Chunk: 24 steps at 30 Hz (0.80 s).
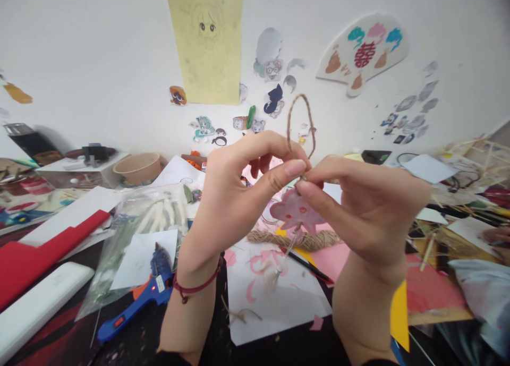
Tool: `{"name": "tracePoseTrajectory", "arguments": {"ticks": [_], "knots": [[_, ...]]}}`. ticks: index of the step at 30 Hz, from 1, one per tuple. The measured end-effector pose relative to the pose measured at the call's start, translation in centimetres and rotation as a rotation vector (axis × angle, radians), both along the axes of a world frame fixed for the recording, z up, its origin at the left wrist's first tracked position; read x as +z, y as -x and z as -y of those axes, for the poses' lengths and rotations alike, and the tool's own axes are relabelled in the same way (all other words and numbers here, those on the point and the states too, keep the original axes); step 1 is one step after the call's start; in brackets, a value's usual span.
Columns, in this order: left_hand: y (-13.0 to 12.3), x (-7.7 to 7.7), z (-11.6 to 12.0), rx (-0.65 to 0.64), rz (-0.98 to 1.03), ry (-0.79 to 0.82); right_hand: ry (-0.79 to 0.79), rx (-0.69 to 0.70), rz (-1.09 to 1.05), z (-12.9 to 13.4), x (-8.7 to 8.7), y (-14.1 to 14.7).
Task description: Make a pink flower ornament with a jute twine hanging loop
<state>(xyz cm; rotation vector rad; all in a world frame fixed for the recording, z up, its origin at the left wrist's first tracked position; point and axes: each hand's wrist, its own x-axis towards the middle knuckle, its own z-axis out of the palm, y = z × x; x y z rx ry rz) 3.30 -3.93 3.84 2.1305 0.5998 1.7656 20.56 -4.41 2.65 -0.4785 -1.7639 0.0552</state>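
Both hands are raised in front of me, their fingertips meeting at the base of a loop of brown twine [290,117]. My left hand [247,185] pinches the twine between thumb and forefinger. Right beside it, my right hand [354,212] also pinches at the base of the loop. Below the fingers hangs a pink flower-shaped ornament [294,213] with small red marks. A pale tassel [273,275] dangles from it over a white sheet of paper [274,323]. The exact knot is hidden by the fingertips.
A blue glue gun [137,307] with a lit red light lies at left, near a clear plastic bag [135,212]. A twine bundle [319,240] lies behind the tassel. At the right edge are another person's sleeve [482,297] and hand [498,238].
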Motion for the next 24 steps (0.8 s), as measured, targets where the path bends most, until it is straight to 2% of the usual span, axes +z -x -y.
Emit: {"name": "tracePoseTrajectory", "arguments": {"ticks": [14, 24], "knots": [[0.00, -0.12, -0.09, 0.028, 0.002, 0.007, 0.015, -0.015, 0.004, 0.08, 0.04, 0.02], [-0.10, -0.09, -0.07, 0.002, 0.013, 0.008, 0.008, -0.020, -0.008, 0.05, 0.02, 0.00]]}}
